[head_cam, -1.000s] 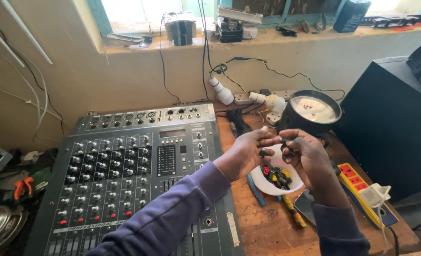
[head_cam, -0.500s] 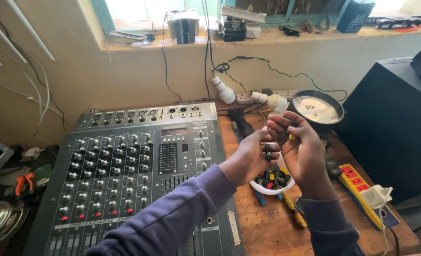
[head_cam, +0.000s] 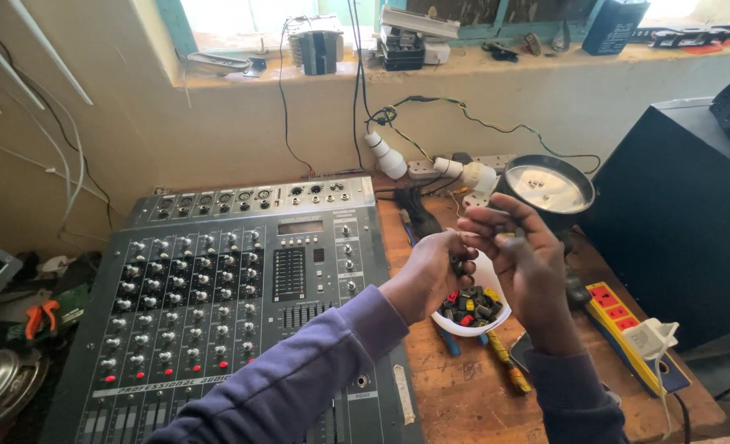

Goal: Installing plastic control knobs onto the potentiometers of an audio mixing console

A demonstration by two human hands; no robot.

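Both hands hover over a white bowl (head_cam: pixel 472 316) of small coloured knobs on the wooden bench. The left hand (head_cam: pixel 431 275), at nine o'clock of the bowl, curls nearly closed around small dark pieces. The right hand (head_cam: pixel 523 259), at one o'clock, pinches a small dark knob (head_cam: pixel 509 236) between fingertips. A grey mixing console (head_cam: pixel 241 288) lies at nine o'clock.

Pretty cramped: mixer (head_cam: pixel 217 288) blocks the left, black box (head_cam: pixel 677 222) walls the right, bowl (head_cam: pixel 473 316) sits under both hands. Only open wood (head_cam: pixel 463 395) is near, between mixer and power strip (head_cam: pixel 628 329).
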